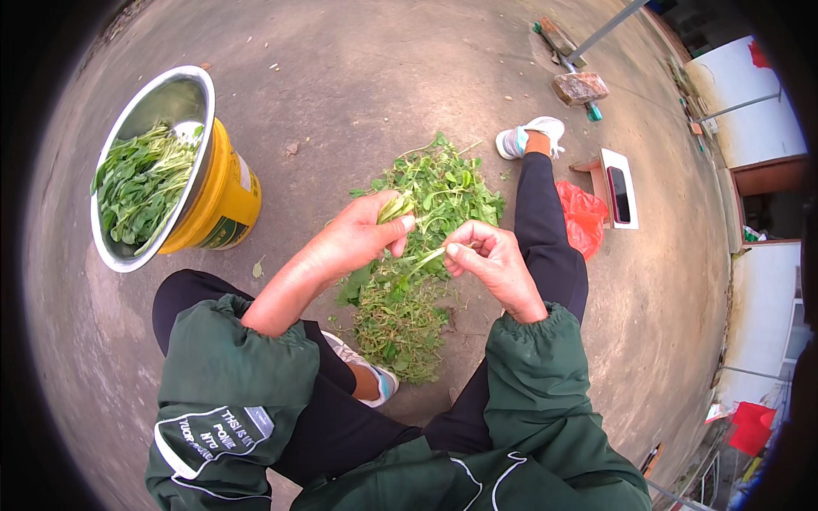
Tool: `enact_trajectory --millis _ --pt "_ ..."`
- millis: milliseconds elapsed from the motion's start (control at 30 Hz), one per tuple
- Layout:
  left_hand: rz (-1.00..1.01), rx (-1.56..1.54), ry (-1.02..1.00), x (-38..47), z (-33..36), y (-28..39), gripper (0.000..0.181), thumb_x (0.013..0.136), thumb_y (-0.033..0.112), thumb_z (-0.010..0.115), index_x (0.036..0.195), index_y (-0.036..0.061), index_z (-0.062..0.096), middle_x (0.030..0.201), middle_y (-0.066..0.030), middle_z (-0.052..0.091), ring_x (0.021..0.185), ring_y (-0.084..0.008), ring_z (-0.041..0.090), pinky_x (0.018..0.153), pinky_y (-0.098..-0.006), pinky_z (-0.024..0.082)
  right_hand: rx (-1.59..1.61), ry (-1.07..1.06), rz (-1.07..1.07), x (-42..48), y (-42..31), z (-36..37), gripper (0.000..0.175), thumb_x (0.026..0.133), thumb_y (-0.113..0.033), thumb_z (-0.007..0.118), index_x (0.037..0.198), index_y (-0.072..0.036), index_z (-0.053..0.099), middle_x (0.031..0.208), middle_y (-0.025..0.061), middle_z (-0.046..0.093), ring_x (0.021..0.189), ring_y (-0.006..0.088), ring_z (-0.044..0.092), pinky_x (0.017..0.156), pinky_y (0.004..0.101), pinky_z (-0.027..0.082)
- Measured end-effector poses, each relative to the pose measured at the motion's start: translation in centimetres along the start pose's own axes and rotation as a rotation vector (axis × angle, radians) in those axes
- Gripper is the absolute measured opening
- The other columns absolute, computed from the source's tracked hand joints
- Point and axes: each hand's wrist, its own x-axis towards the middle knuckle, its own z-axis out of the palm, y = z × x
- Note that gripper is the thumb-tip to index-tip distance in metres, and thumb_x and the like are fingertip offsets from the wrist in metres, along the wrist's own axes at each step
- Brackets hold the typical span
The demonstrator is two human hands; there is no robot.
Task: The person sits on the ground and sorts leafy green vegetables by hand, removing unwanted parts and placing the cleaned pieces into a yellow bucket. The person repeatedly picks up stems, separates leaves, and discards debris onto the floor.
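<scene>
My left hand (370,231) is closed around a small bunch of pale green stems (396,207). To its right, my right hand (479,252) pinches the end of a single leafy stem (427,258) between thumb and fingers. Both hands are above a heap of leafy greens (450,185) on the concrete ground. A second, more tangled pile of thin stems and leaves (399,332) lies nearer my feet, joining the first. At the left, a metal basin (208,96) holds many greens (144,185) and sits tilted on a yellow bucket (233,191).
Beyond my right leg are a red plastic bag (580,214) and a small stool (629,191) with a phone (618,195) on it. Farther off, a brick (580,87) rests against a metal pole (604,30). My shoes (511,142) flank the piles.
</scene>
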Motion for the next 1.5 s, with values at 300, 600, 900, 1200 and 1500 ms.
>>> enact_trajectory --millis 300,600,900,1200,1500 --pt "0.064 -0.001 -0.035 0.2 0.7 -0.7 0.015 0.099 0.02 0.05 0.096 0.0056 0.053 0.08 0.0004 0.058 0.075 -0.0091 0.054 0.074 -0.0254 0.045 -0.01 0.027 -0.007 0.0 -0.2 0.5 0.013 0.09 -0.014 0.064 0.09 -0.002 0.063 0.075 0.0014 0.063 0.066 0.0062 0.058 0.061 0.0218 0.048" --pt "0.065 0.042 -0.079 0.1 1.7 -0.6 0.017 0.099 0.018 0.049 0.1 0.0015 0.051 0.081 -0.0064 0.064 0.064 -0.0149 0.063 0.061 -0.03 0.052 -0.024 0.034 -0.003 0.0 -0.1 0.9 0.012 0.091 -0.014 0.063 0.089 -0.002 0.062 0.072 0.0007 0.062 0.064 0.0053 0.057 0.059 0.0206 0.047" --pt "-0.032 -0.102 -0.155 -0.2 2.0 -0.1 0.021 0.101 0.024 0.048 0.105 0.0036 0.051 0.081 -0.004 0.062 0.065 -0.0089 0.057 0.061 -0.0247 0.048 -0.025 0.083 0.026 0.1 0.2 0.8 0.013 0.091 -0.016 0.064 0.087 -0.003 0.062 0.071 0.0003 0.062 0.061 0.0049 0.056 0.056 0.0202 0.046" --pt "0.025 -0.054 -0.17 0.0 1.9 -0.7 0.021 0.097 0.025 0.057 0.1 0.0043 0.054 0.08 -0.0026 0.062 0.066 -0.0089 0.055 0.06 -0.0235 0.045 -0.08 0.08 0.017 0.0 0.4 0.7 0.015 0.091 -0.017 0.065 0.088 -0.003 0.061 0.072 0.0001 0.061 0.063 0.0049 0.055 0.058 0.0209 0.046" --pt "-0.032 0.097 -0.237 0.2 1.2 -0.5 0.022 0.096 0.026 0.056 0.104 0.0056 0.056 0.085 -0.0004 0.063 0.081 -0.0089 0.053 0.072 -0.0267 0.043 -0.24 -0.052 0.002 -0.4 -0.1 0.3 0.013 0.092 -0.014 0.063 0.087 -0.002 0.061 0.074 -0.0021 0.058 0.067 0.0032 0.051 0.06 0.0212 0.043"
